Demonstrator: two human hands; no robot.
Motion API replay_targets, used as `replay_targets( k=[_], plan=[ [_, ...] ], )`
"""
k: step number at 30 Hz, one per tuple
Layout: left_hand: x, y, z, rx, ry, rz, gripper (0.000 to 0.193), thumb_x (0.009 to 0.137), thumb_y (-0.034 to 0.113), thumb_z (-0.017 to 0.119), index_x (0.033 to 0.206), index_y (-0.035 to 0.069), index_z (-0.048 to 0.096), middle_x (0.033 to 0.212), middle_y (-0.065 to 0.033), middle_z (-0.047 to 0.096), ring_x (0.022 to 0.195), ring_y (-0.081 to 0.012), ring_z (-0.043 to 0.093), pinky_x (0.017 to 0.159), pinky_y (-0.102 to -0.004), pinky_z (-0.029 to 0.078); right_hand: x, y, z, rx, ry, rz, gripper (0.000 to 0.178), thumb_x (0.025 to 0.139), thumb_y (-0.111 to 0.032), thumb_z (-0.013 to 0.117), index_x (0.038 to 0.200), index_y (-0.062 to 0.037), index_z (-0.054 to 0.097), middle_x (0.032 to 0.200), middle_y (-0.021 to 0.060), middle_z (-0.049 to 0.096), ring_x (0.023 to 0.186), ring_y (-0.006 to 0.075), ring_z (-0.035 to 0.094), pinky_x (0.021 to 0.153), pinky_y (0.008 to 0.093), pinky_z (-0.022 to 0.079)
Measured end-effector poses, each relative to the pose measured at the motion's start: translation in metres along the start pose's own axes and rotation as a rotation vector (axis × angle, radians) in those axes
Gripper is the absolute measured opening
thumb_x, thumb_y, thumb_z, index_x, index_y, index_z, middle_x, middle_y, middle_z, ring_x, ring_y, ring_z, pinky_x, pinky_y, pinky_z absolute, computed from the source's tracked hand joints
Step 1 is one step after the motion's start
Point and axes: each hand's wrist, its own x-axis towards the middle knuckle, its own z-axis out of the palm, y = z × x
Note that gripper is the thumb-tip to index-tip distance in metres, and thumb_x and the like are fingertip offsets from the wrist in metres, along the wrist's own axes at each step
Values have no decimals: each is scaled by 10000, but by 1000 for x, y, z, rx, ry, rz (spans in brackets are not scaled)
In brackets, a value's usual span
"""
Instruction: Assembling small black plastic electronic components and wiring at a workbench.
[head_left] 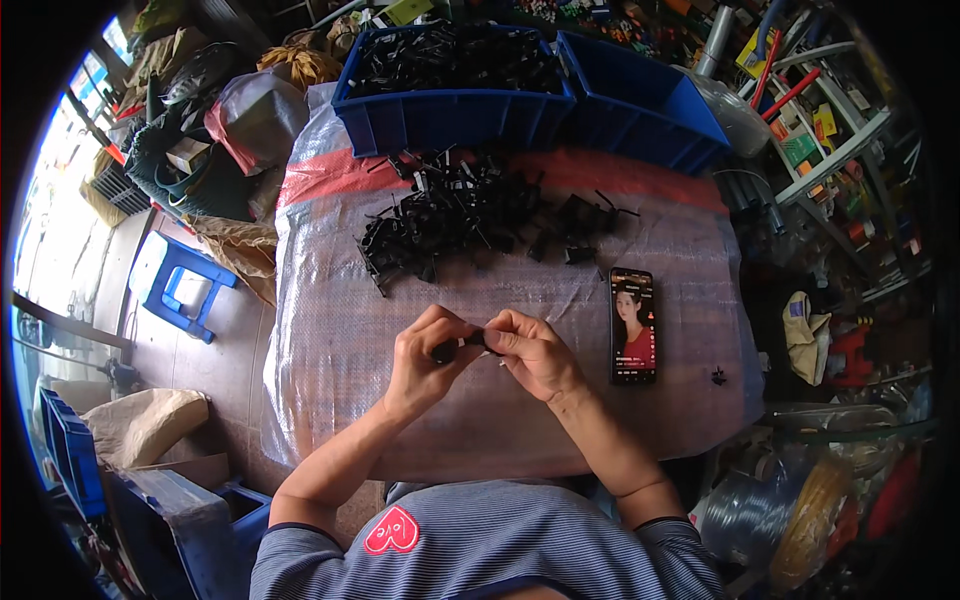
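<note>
Both my hands meet over the near middle of the covered table. My left hand (425,355) is closed around a small black plastic part (446,351), whose rounded end shows below the fingers. My right hand (535,352) pinches the other side of the black part between thumb and forefinger. The fingers hide most of its shape, so its exact kind is unclear. Beyond my hands lies a loose heap of small black parts (450,212), some with thin stems sticking out.
At the table's far edge stand a blue bin full of black parts (455,112) and a second blue bin (640,125). A lit phone (633,325) lies right of my hands, near a tiny black piece (718,376). A blue stool (180,285) stands left.
</note>
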Motion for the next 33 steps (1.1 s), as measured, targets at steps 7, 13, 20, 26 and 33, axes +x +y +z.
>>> replay_targets(
  k=[7,13,20,26,33],
  plan=[
    [8,-13,-16,-503,73,-613,194,762,201,692,808,25,622,586,19,515,501,-55,426,471,-202,309,-6,-34,28,-1144,-34,-494,504,704,-103,693,1156,-11,490,986,124,560,864,229,538,797,321,441],
    [-1,-10,-2,-479,-15,-654,173,753,168,693,800,25,607,598,13,518,518,-50,436,475,-196,316,-4,-17,37,-1473,132,-665,448,645,-6,653,1072,27,520,896,140,558,840,274,561,716,350,480],
    [-11,-7,8,-113,43,-321,212,756,157,686,818,-21,590,790,-22,549,682,-85,487,614,-209,384,1,-6,34,-1477,241,-706,283,668,-11,626,940,7,551,796,130,587,723,276,596,608,343,501],
    [-7,-7,7,-97,63,-258,172,739,117,685,800,-8,585,865,-80,563,741,-131,516,661,-255,420,1,-10,36,-1475,210,-594,234,685,1,590,915,-15,546,848,124,591,775,286,583,669,354,489],
    [9,-22,-11,-1041,125,-564,65,783,36,525,817,69,480,969,-118,585,945,-229,557,816,-387,471,38,-66,-44,-1883,458,-507,442,709,36,511,1137,-78,521,1162,165,475,1058,331,419,920,418,349]
  ],
)
